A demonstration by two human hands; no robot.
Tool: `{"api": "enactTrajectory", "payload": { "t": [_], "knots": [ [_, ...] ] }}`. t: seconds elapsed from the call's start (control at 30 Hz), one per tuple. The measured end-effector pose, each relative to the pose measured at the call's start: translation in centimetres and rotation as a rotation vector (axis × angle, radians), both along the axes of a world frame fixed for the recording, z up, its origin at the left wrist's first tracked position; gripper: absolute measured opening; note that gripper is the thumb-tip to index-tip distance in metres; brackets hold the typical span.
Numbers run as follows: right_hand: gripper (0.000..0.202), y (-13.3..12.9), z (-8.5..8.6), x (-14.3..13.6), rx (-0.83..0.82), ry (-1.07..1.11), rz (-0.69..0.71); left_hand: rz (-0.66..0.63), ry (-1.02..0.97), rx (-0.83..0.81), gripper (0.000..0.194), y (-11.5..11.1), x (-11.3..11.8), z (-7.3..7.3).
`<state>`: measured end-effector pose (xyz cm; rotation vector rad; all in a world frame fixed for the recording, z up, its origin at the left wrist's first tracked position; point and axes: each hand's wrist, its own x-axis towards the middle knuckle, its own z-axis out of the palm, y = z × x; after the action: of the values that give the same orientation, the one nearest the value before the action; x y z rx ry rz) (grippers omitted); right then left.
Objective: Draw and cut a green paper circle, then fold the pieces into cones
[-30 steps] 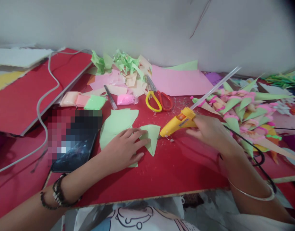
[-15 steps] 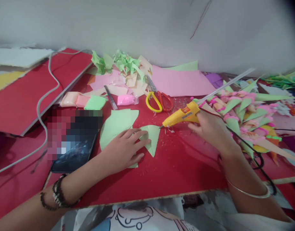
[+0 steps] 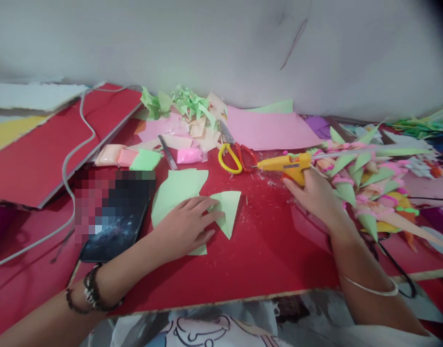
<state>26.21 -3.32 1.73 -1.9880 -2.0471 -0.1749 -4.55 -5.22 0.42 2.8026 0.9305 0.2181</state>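
Observation:
My left hand (image 3: 181, 224) lies on light green paper, its fingers spread and pressing down. Under the fingertips is a small folded green paper piece (image 3: 230, 207), pointed at the bottom. A larger light green sheet (image 3: 180, 185) is partly covered by the same hand. My right hand (image 3: 320, 195) grips a yellow hot glue gun (image 3: 281, 165), with a clear glue stick out of its back. The gun's nozzle points left, off the paper, close to the scissors (image 3: 230, 159) with yellow and red handles.
A dark phone (image 3: 129, 226) lies left of my hand. Behind are packs of soft clay (image 3: 145, 159), a pen (image 3: 167, 152), pink paper (image 3: 268, 127) and green scraps (image 3: 190, 103). Paper flowers (image 3: 366, 178) crowd the right; a white cable (image 3: 68, 164) crosses a red board (image 3: 44, 149).
My right hand has moved the glue gun up and right, away from the folded paper's upper corner, and levelled it. My left hand stays on the paper. The view has tilted slightly.

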Motion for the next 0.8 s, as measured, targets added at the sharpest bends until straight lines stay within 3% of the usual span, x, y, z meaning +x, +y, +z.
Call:
{"api": "enactTrajectory", "payload": {
  "t": [0.27, 0.43, 0.57, 0.7, 0.8],
  "knots": [
    [0.033, 0.2, 0.0, 0.6, -0.075, 0.039, 0.103, 0.308, -0.091, 0.03, 0.038, 0.7, 0.9, -0.1],
    [0.034, -0.2, 0.5, 1.2, -0.019, -0.028, 0.131, 0.366, 0.02, 0.033, 0.044, 0.9, 2.0, 0.2],
    [0.036, -1.9, 2.1, 0.8, 0.015, -0.05, 0.046, 0.404, -0.038, -0.069, 0.04, 1.2, 2.3, 0.7],
    [0.03, -4.3, 3.9, -0.5, -0.15, 0.01, -0.015, 0.414, -0.141, -0.193, 0.038, 1.4, 2.1, 0.5],
    [0.027, -5.3, 4.9, -1.5, -0.341, 0.17, 0.165, 0.41, -0.17, -0.226, 0.038, 1.7, 1.8, 0.3]
  ]
}}
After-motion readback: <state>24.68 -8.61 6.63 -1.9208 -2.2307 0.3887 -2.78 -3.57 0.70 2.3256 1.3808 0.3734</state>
